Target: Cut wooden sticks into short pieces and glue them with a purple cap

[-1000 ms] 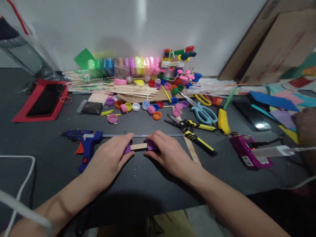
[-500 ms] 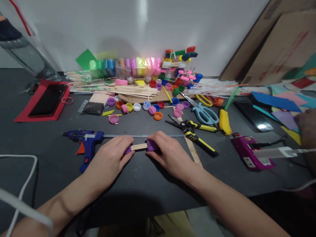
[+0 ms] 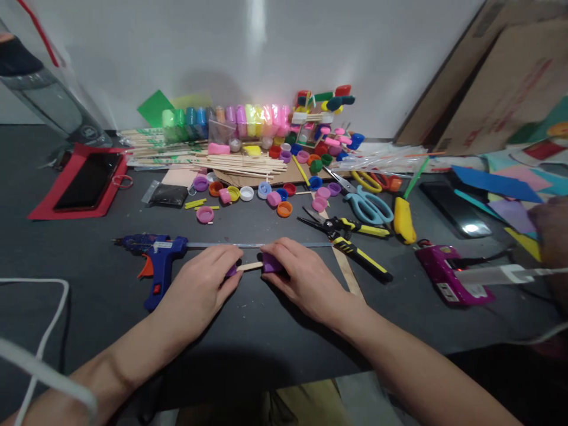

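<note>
Between my hands is a small piece with purple block-like ends (image 3: 270, 262) joined by pale wooden sticks (image 3: 249, 267); one stick edge shows from this side. My left hand (image 3: 206, 272) is closed on its left end, fingertips covering most of the purple there. Opposite, my right hand (image 3: 302, 272) pinches the right end. Small dark round bits (image 3: 259, 257) show at the inner top of both ends. The piece is held low, near the dark tabletop; whether it touches is unclear. Left of my hands lies a blue glue gun (image 3: 164, 254), and a thin translucent strip (image 3: 213, 244) runs behind them.
Black-and-yellow pliers (image 3: 361, 257), blue-handled scissors (image 3: 368, 204) and a yellow cutter (image 3: 403, 220) lie right. Coloured bottle caps (image 3: 284, 209) and wooden sticks (image 3: 246, 164) spread behind. A magenta power strip (image 3: 444, 275) sits right, near another person's hand (image 3: 552, 228). White cable (image 3: 55, 325) crosses left.
The held piece has turned in my fingers: several parallel sticks showed before, now a single stick edge, with dark round bits visible at the ends. Both hands stay in nearly the same place.
</note>
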{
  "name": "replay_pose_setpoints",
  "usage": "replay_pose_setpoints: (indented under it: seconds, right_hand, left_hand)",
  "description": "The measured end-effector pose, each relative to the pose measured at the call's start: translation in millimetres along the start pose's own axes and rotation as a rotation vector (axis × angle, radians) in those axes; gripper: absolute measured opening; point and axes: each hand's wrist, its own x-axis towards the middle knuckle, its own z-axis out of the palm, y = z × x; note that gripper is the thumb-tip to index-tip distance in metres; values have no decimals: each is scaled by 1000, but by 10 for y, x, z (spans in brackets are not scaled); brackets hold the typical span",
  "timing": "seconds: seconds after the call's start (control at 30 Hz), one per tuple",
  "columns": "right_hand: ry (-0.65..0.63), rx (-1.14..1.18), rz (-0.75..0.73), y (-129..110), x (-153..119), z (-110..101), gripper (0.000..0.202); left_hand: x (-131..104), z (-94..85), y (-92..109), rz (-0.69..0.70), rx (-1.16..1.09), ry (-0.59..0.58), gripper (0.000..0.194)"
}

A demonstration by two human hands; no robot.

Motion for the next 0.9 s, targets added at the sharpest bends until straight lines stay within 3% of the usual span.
replay_pose_setpoints:
  seconds: [0.2,0.37,0.6,0.73,0.9]
  right_hand:
    - [15,-49,19,20,-19,-73,25]
    - [117,-89,-57,-4,-13,-125,34]
    - [84,-160,-186,-51,86,38,12]
    - [94,-173,-192,-21,101,64,19]
    - [86,-167,-201,-5,94,22,16]
  left_hand:
    - [-15,21,-24,13,41,-11,21]
    - [-22,-8,-48,-29,8,5,28]
    - [-11,-78,-44,-116,-88,-8,36]
    - [0,-103,-29,-146,-132,-45,36]
    - [1,-104,-4,-83,24,-20,28]
